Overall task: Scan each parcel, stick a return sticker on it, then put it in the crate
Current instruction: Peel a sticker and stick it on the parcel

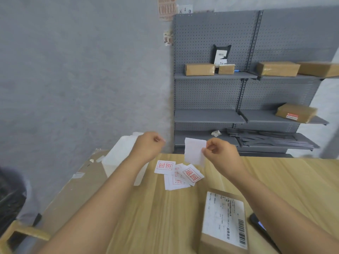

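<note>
at frame centre, right hand (219, 154) fingers pinched a white sticker sheet (194, 151); left hand (148, 146) curled, apparently empty, above the desk (146, 217).

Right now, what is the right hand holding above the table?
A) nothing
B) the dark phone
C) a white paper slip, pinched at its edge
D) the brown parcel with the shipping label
C: the right hand pinches the edge of a white paper slip, while the parcel and the phone lie untouched on the table.
</note>
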